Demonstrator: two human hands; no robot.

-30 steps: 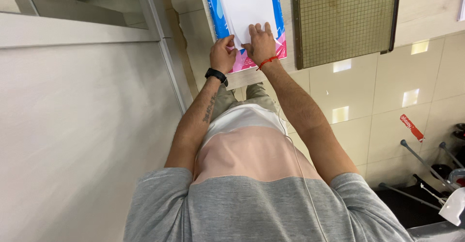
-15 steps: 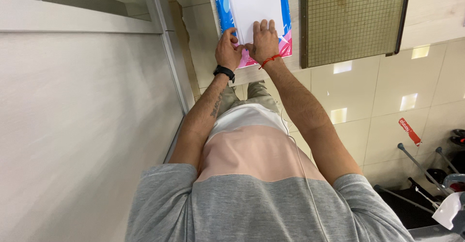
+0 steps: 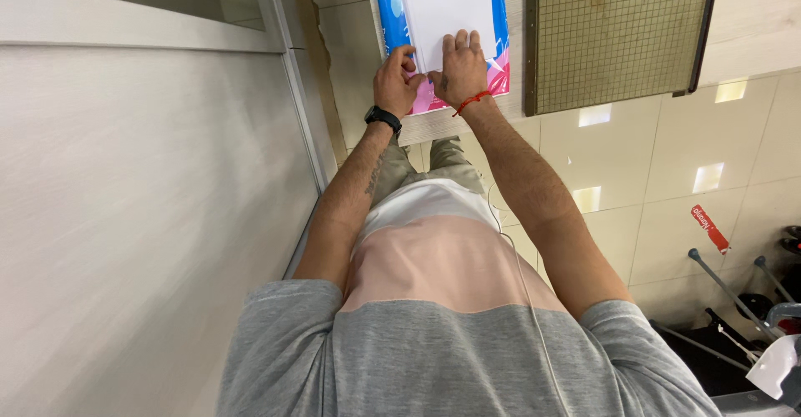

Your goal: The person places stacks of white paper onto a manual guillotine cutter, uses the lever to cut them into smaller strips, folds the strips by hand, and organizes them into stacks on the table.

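A: Closest to the camera was the soft grey, pink and white striped knit top [image 3: 434,300], matte and a little slack, with a thin white cord [image 3: 534,317] trailing down it; beyond that, both bare forearms ran out straight to the work.

B: And the change? A second earlier the hands sat a touch further from the top of the sheet; they had crept forward along it, so the pressing looked to be working its way up the paper rather than finished.

A: Agreed; the left hand [image 3: 392,79], black band at the wrist, was curled, its fingertips pinching the lower left edge of the flat white rectangular paper sheet [image 3: 446,4]; the right hand [image 3: 459,71], red thread bracelet at the wrist, lay open and flat, palm down, fingers together, pressing the sheet rather than gripping it.

B: Where did that sheet lie?

A: On top of the glossy blue and pink plastic-looking rectangular panel [image 3: 499,17], which showed as a coloured border round the paper; the panel rested on a pale wood-grain ledge [image 3: 751,17]; smooth on smooth.

B: Just beside it?

A: A dark-framed square wire mesh panel [image 3: 617,37], fine grid; below, shiny cream square floor tiles [image 3: 667,158] catching lamp glare; far left, a broad pale grey matte board [image 3: 142,217].
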